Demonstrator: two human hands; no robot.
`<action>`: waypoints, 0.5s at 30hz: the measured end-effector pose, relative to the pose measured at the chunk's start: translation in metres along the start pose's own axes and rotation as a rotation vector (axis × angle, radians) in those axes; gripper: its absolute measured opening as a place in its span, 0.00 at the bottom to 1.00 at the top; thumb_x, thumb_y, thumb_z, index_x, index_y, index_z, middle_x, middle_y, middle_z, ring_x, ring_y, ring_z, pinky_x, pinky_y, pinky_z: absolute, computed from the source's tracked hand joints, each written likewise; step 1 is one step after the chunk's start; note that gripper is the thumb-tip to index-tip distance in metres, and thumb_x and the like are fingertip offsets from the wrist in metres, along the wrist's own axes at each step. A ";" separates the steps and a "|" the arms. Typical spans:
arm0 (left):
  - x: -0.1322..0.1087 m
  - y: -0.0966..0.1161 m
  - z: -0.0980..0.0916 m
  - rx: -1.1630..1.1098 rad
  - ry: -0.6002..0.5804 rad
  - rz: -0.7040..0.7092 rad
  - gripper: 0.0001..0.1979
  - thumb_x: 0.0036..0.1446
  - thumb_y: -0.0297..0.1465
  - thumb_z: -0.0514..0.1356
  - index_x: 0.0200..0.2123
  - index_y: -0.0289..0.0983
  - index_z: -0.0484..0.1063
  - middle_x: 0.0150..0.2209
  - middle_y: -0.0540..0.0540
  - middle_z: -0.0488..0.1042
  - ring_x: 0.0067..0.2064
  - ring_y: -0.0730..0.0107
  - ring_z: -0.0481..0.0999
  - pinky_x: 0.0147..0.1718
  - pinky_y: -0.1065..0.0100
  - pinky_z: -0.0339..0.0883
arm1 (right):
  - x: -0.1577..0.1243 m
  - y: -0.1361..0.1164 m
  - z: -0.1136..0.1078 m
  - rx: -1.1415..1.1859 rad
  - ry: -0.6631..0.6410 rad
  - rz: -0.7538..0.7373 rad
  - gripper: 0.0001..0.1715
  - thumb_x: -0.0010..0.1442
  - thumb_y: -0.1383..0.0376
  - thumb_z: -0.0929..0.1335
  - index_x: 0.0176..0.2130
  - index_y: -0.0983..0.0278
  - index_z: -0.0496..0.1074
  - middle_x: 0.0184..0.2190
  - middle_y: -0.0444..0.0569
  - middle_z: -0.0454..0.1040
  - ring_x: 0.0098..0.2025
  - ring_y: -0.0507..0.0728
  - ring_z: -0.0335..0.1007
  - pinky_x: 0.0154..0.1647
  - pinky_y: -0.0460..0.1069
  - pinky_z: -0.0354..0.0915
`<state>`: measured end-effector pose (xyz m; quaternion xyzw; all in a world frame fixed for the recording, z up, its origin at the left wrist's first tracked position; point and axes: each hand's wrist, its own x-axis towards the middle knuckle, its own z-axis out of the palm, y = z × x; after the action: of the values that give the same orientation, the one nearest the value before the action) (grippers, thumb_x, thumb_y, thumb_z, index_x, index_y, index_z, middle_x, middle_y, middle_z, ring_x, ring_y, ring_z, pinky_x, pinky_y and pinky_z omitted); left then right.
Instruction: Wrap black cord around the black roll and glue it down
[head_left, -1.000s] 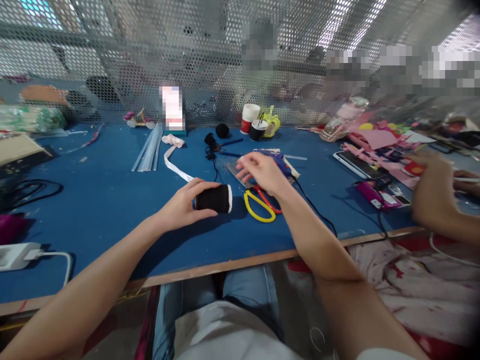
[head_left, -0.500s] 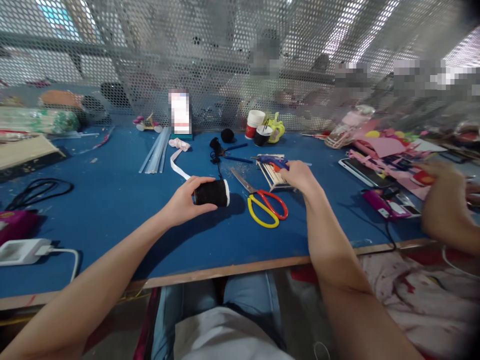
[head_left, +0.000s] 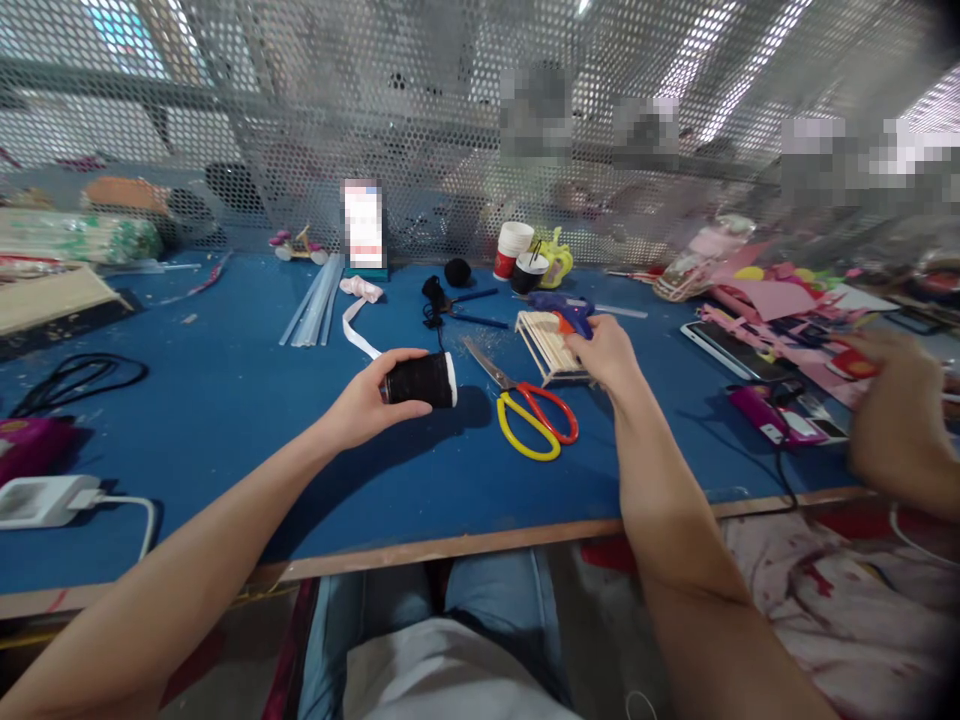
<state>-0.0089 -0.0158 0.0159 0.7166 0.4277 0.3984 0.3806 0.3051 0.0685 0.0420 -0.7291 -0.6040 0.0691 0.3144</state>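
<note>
My left hand (head_left: 367,402) is closed around a paper cup wrapped in black yarn (head_left: 416,381), tilted on its side with the white rim to the right. A black strand runs from the cup toward loose black yarn (head_left: 433,292). In my right hand (head_left: 606,352) is a blue glue gun (head_left: 559,303) with an orange trigger, its nozzle pointing left. Just below the gun stands a small rack of pale wooden sticks (head_left: 551,343). Scissors (head_left: 529,412) with one red and one yellow handle lie between my hands.
Behind are pliers (head_left: 476,308), a black yarn ball (head_left: 457,272), stacked cups (head_left: 512,250), clear glue sticks (head_left: 311,300) and a phone (head_left: 364,225). White ribbon (head_left: 356,330) lies near my left hand. At right, another person's hand (head_left: 892,365) works among pink pieces.
The glue gun has shifted slightly back and right, off the top of the stick rack, still in my right hand. My left hand and the cup have barely moved.
</note>
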 end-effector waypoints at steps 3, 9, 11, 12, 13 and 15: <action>-0.001 0.000 0.000 0.012 0.011 0.011 0.31 0.45 0.37 0.64 0.53 0.39 0.60 0.51 0.42 0.66 0.50 0.58 0.67 0.46 0.58 0.65 | -0.008 -0.008 -0.005 0.421 -0.066 0.018 0.18 0.41 0.69 0.67 0.36 0.68 0.67 0.29 0.49 0.72 0.27 0.53 0.67 0.28 0.48 0.62; -0.001 0.000 -0.001 0.125 0.039 0.063 0.29 0.47 0.37 0.63 0.53 0.38 0.60 0.50 0.41 0.66 0.48 0.60 0.68 0.44 0.61 0.66 | -0.035 -0.027 -0.019 0.693 -0.453 -0.177 0.10 0.47 0.64 0.68 0.21 0.65 0.63 0.17 0.42 0.65 0.21 0.48 0.60 0.23 0.45 0.58; -0.001 -0.001 -0.002 0.174 0.040 0.082 0.28 0.48 0.38 0.62 0.53 0.39 0.61 0.49 0.41 0.66 0.47 0.61 0.68 0.42 0.62 0.66 | -0.046 -0.036 -0.020 0.653 -0.565 -0.235 0.12 0.50 0.61 0.68 0.22 0.66 0.65 0.18 0.43 0.66 0.22 0.48 0.62 0.25 0.46 0.60; -0.001 -0.001 -0.002 0.202 0.040 0.093 0.28 0.48 0.38 0.62 0.52 0.39 0.61 0.48 0.42 0.66 0.47 0.61 0.68 0.42 0.63 0.66 | -0.051 -0.040 -0.019 0.633 -0.604 -0.251 0.12 0.51 0.59 0.67 0.24 0.66 0.67 0.19 0.44 0.67 0.22 0.49 0.63 0.25 0.46 0.61; 0.000 -0.001 -0.002 0.230 0.038 0.103 0.28 0.48 0.38 0.62 0.52 0.39 0.62 0.48 0.42 0.66 0.47 0.61 0.68 0.42 0.62 0.66 | -0.056 -0.044 -0.019 0.617 -0.635 -0.263 0.13 0.51 0.58 0.68 0.26 0.66 0.68 0.20 0.45 0.69 0.22 0.49 0.63 0.24 0.46 0.62; 0.000 -0.001 -0.003 0.273 0.034 0.117 0.27 0.48 0.38 0.62 0.52 0.40 0.62 0.47 0.42 0.67 0.47 0.61 0.68 0.42 0.62 0.65 | -0.065 -0.052 -0.017 0.602 -0.674 -0.280 0.14 0.51 0.57 0.68 0.31 0.67 0.70 0.24 0.48 0.72 0.23 0.50 0.65 0.24 0.46 0.64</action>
<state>-0.0124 -0.0147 0.0160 0.7785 0.4419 0.3700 0.2484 0.2529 0.0059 0.0651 -0.4542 -0.7179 0.4309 0.3045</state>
